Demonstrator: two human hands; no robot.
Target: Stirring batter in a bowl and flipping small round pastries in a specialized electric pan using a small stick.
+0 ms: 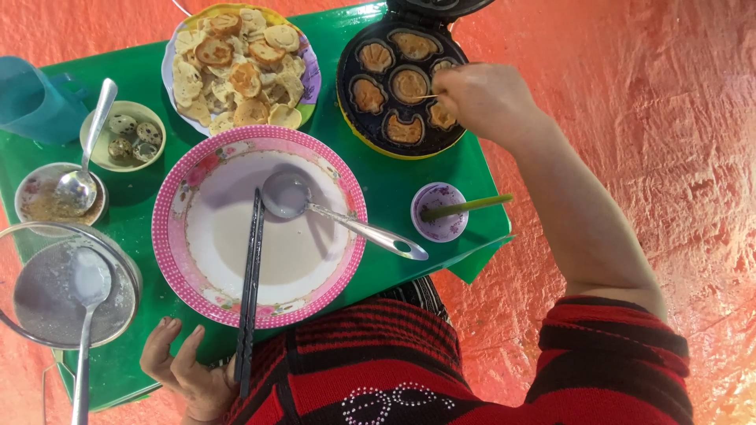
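Presently the right hand (482, 98) is closed in a pinch on a thin wooden skewer (428, 97), whose free end points into the centre mould of the round mini-pancake maker (402, 86). The pinch sits high on the stick, which keeps the fingers back from the plate; that reads as a precaution against heat, though heat itself cannot be seen. The maker's lid stands open at the far edge, and seven shaped cakes sit browned in their cavities, the centre cake (409, 83) meeting the skewer tip.

The left hand (189, 370) lies at the near edge of the green table (394, 189), fingers loosely curled and holding nothing. Its fingers rest just beside the lower end of the black chopsticks (250, 283), which lie across the pink-rimmed batter bowl (260, 224); whether they touch cannot be told.

Placement is orderly. The batter bowl sits nearest the body, with a steel ladle (331, 216) resting inside, its handle over the right rim toward the working hand. A plate of finished small pancakes (240, 67) stands just left of the maker, a short transfer, in my judgement. A small purple cup (439, 211) holding a green stick stands near the maker. At the left are a dish of round spotted pieces (130, 138), a bowl with a spoon (59, 197), a wire sieve (67, 287) with a second spoon, and a blue jug (35, 98).
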